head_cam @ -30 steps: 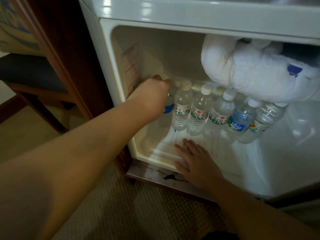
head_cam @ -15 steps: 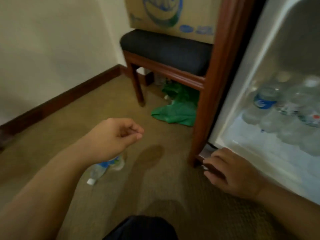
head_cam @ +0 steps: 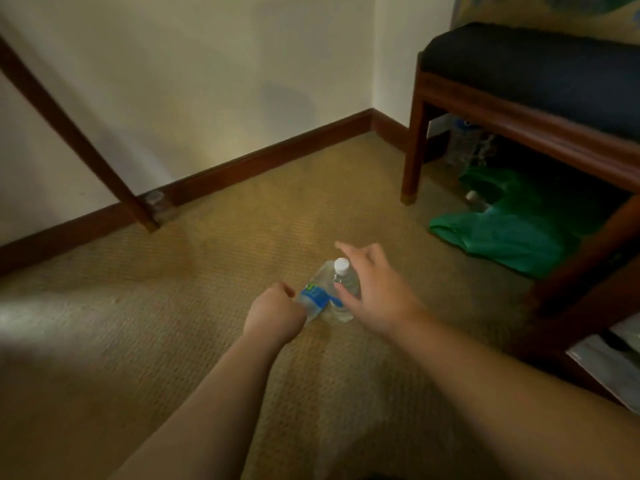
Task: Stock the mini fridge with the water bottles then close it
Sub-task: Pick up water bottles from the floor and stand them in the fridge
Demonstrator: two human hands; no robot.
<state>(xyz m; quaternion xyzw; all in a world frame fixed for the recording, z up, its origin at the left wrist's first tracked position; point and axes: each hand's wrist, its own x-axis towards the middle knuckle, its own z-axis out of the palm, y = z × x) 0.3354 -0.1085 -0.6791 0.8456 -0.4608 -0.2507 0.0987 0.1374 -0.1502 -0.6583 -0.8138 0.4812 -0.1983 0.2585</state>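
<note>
Two clear water bottles are on the tan carpet in front of me. One, with a blue label (head_cam: 316,295), lies tilted on its side, and my left hand (head_cam: 273,315) is closed around its lower end. The other bottle (head_cam: 343,284) stands upright with a white cap. My right hand (head_cam: 379,289) is spread open around it, thumb in front and fingers behind, not closed on it. Only a white sliver of the mini fridge (head_cam: 609,363) shows at the lower right; its inside is out of view.
A wooden bench with a dark cushion (head_cam: 519,67) stands at the right, with a green plastic bag (head_cam: 502,233) and more bottles (head_cam: 464,143) under it. A slanted wooden leg (head_cam: 69,133) crosses the left. Dark baseboard (head_cam: 263,157) runs along the wall.
My view swung left from the fridge to the floor. My left hand came out of the fridge and closed on the lying bottle. My right hand left the fridge's edge and reached the upright bottle.
</note>
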